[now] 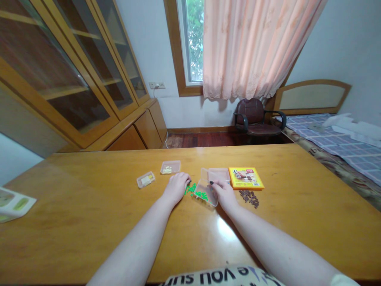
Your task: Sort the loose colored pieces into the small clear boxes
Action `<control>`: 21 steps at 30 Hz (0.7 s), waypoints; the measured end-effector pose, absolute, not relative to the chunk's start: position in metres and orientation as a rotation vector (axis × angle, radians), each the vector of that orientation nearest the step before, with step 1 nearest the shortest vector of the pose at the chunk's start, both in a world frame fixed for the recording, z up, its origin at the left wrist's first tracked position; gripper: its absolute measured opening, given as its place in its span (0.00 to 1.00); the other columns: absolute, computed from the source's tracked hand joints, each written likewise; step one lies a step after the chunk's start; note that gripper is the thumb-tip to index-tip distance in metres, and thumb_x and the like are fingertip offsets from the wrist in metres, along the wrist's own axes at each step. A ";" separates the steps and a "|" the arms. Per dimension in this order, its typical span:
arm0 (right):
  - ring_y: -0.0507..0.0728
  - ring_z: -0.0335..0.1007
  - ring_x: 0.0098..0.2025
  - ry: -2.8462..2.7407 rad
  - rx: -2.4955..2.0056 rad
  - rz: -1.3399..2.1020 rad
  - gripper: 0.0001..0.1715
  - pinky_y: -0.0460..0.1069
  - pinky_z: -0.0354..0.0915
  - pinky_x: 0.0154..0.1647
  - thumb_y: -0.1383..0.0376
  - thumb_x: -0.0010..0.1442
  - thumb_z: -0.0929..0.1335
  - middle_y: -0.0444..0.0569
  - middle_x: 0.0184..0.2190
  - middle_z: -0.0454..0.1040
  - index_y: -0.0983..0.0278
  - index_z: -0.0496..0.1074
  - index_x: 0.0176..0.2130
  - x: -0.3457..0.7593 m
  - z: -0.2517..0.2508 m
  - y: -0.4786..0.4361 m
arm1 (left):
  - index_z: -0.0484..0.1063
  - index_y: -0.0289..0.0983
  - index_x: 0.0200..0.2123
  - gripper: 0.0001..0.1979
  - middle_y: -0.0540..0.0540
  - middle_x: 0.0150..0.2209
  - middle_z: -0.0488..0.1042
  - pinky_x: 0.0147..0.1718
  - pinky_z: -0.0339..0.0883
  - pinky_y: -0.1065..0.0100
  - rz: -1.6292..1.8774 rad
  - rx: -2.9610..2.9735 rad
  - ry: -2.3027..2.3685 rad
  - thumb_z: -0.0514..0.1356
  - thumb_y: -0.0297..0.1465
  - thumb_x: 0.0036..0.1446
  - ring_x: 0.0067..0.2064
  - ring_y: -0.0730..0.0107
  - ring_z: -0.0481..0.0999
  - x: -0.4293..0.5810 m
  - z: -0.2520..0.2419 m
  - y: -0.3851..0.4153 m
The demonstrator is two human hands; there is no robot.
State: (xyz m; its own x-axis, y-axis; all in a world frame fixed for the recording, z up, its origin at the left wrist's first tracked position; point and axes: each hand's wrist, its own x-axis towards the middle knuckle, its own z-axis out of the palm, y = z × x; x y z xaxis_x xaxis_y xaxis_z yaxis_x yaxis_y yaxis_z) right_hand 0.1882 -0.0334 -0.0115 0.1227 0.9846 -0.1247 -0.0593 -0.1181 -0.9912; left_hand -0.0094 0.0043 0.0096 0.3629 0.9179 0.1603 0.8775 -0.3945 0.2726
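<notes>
My right hand (225, 195) grips the right side of a clear plastic box (212, 197), which is tilted and has small green pieces (202, 196) in it. Just left of the box lies a loose pile of green pieces (190, 189) on the table. My left hand (178, 186) rests at that pile with its fingers curled down together; what lies under the fingertips is hidden. Behind the box is another clear plastic container (218, 174), partly covered by my right hand and the tilted box.
On the wooden table (119, 222), a yellow box (246, 178) lies at right, with small brown pieces (250, 198) before it. Two clear containers, one with cream pieces (167, 169) and one with pale and yellow contents (146, 180), stand left. A white-green object (16, 203) sits far left.
</notes>
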 end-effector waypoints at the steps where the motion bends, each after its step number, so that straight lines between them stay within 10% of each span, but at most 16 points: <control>1: 0.51 0.58 0.20 -1.020 -1.322 1.224 0.11 0.46 0.54 0.22 0.58 0.45 0.67 0.41 0.16 0.64 0.64 0.69 0.24 0.188 -0.012 -0.033 | 0.69 0.37 0.34 0.08 0.46 0.35 0.72 0.40 0.60 0.65 0.529 2.471 1.633 0.51 0.29 0.58 0.39 0.67 0.68 -0.010 0.013 0.003; 21: 0.52 0.59 0.22 -1.055 -1.324 1.211 0.09 0.46 0.55 0.24 0.60 0.46 0.66 0.41 0.18 0.66 0.64 0.70 0.25 0.186 -0.012 -0.035 | 0.70 0.40 0.39 0.08 0.47 0.39 0.71 0.44 0.59 0.64 0.436 2.558 1.498 0.53 0.31 0.58 0.43 0.66 0.67 -0.004 0.008 -0.001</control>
State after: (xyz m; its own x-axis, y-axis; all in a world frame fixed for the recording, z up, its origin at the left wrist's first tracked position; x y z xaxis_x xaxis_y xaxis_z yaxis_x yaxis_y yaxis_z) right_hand 0.1861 -0.0346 -0.0123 0.1135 0.9875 -0.1089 -0.0278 -0.1064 -0.9939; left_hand -0.0038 -0.0014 0.0080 0.4606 0.8702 0.1749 0.8281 -0.4923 0.2681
